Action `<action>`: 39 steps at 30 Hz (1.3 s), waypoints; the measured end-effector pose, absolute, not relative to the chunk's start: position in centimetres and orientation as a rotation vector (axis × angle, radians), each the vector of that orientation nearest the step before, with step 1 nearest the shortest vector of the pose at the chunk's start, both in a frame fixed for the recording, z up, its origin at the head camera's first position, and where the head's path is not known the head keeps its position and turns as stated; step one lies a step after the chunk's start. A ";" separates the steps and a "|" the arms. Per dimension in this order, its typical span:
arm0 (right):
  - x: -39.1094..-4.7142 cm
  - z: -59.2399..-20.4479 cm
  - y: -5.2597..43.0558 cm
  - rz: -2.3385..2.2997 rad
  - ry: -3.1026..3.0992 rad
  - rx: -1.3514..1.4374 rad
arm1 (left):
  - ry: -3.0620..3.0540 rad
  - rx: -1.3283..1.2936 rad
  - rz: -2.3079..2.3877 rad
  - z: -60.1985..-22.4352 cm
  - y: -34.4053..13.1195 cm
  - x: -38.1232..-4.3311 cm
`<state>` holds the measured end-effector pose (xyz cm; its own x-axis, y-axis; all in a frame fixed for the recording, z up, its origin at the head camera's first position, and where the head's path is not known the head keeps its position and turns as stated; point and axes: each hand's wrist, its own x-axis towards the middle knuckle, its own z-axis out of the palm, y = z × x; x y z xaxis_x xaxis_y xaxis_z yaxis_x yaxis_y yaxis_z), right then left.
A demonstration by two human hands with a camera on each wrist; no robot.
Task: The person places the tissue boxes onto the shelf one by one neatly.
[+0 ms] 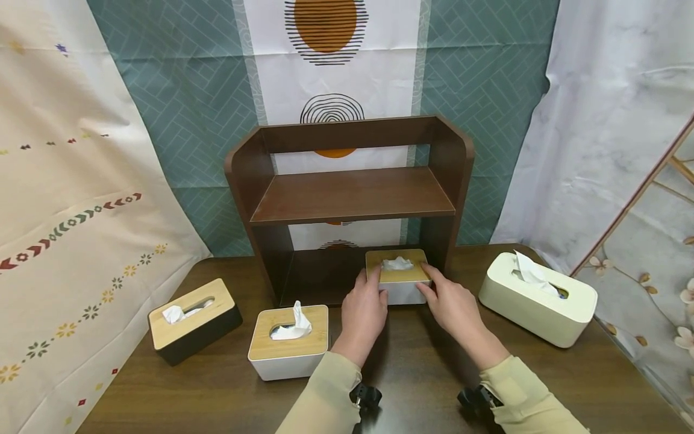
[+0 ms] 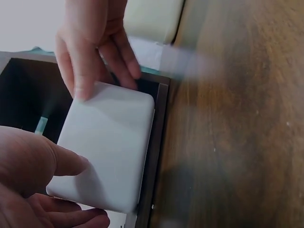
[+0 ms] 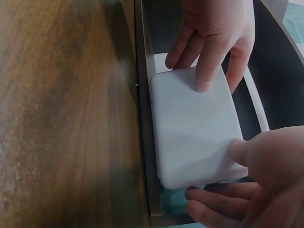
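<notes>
In the head view, a tissue box [image 1: 401, 293] with a wooden lid and white body sits at the right end of the lower shelf [image 1: 320, 283]. My left hand [image 1: 364, 313] grips its left side and my right hand [image 1: 458, 308] its right side. Both wrist views show the box's white face, in the left wrist view [image 2: 111, 137] and in the right wrist view [image 3: 197, 126]. A thumb presses that face from each end while the other fingers reach around the sides. White tissue shows in the lid's slot.
The brown two-tier shelf [image 1: 352, 193] stands at the back of the table [image 1: 417, 386]. A black tissue box with a wooden lid [image 1: 197, 325] and a white one [image 1: 289, 349] are on the left. A longer pale green tissue box [image 1: 534, 301] stands on the right.
</notes>
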<state>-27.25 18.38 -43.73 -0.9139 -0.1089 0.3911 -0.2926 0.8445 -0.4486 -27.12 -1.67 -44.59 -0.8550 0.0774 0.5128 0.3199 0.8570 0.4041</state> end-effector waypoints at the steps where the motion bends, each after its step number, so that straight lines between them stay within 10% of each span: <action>1: -27.3 -43.8 18.4 0.728 -2.679 0.305 | -2.540 -0.287 -0.677 -44.6 -1.7 -27.2; 39: -27.7 -45.0 18.8 0.804 -2.803 0.421 | -2.565 -0.244 -0.871 -45.3 -1.7 -28.3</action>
